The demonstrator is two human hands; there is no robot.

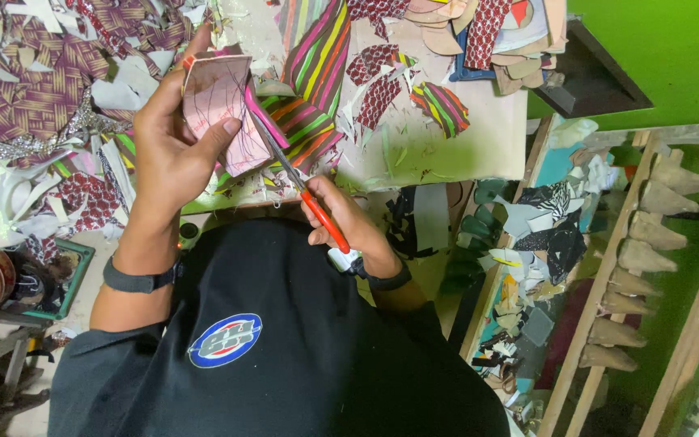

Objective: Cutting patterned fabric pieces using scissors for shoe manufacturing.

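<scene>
- Head view looks straight down over a black shirt with a round blue and white badge (225, 340) onto a cluttered worktable (479, 137).
- Left hand (173, 146) holds a pink patterned piece (220, 109) upright above the table's near edge, thumb pressed across its face and fingers curled behind it.
- Right hand (349, 222) grips the red handles of a pair of scissors (301, 190), fingers closed through and around them.
- Scissor blades reach up and to the left, meeting the right edge of the pink piece, just beside the left thumb; how far the blades are parted cannot be told.
- Both wrists wear dark bands.
- Striped scraps (317, 65) in green, orange, pink and yellow lie on the table just behind the pink piece.
- Woven maroon offcuts (34, 89) pile up at the far left of the table.
- Tan sole-shaped cutouts (446, 32) are stacked at the table's far edge.
- Wooden shoe lasts (649, 235) stand in a row on a rack at the right, well apart from the hands, against a green wall (673, 48).
</scene>
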